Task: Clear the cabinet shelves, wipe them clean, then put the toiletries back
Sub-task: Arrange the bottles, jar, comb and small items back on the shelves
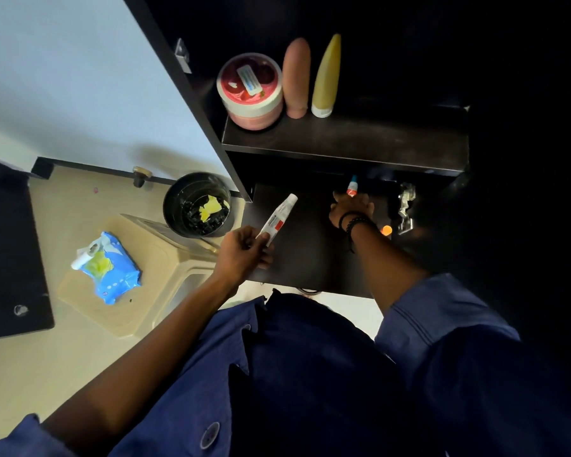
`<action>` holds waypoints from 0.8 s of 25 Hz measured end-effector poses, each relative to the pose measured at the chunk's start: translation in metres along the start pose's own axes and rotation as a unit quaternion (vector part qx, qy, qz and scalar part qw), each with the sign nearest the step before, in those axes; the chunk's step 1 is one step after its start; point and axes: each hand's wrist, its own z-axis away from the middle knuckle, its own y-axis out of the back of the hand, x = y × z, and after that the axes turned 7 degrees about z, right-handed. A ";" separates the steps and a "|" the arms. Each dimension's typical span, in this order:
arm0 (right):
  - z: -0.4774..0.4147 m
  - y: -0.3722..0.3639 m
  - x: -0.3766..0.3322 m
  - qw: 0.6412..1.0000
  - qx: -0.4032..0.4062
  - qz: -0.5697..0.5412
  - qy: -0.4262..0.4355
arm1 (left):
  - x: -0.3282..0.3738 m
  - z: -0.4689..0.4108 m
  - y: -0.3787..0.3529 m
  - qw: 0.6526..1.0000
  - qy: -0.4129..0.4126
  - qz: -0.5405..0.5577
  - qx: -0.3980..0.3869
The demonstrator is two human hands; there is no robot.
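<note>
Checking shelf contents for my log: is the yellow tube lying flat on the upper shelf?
No, the yellow tube stands cap-down on the upper shelf.

Bare upper shelf (376, 140) right of jar (249, 90) and two tubes (325, 77).

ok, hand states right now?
Left hand: closed, holding a white tube.
Right hand: closed on a small red-capped bottle.
</note>
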 end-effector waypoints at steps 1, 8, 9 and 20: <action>-0.001 -0.002 -0.003 1.000 0.006 0.006 -0.003 | 0.000 0.001 0.002 1.000 -0.001 -0.004 -0.003; 0.007 -0.015 -0.012 0.983 0.133 -0.117 0.057 | 0.004 0.005 0.010 1.000 -0.001 0.004 -0.010; 0.010 -0.014 -0.016 0.972 0.161 -0.159 0.060 | 0.005 0.007 0.011 1.000 -0.001 0.019 -0.010; 0.118 0.039 -0.070 0.724 0.009 -0.686 0.078 | 0.038 0.014 0.029 0.984 0.051 0.158 -0.068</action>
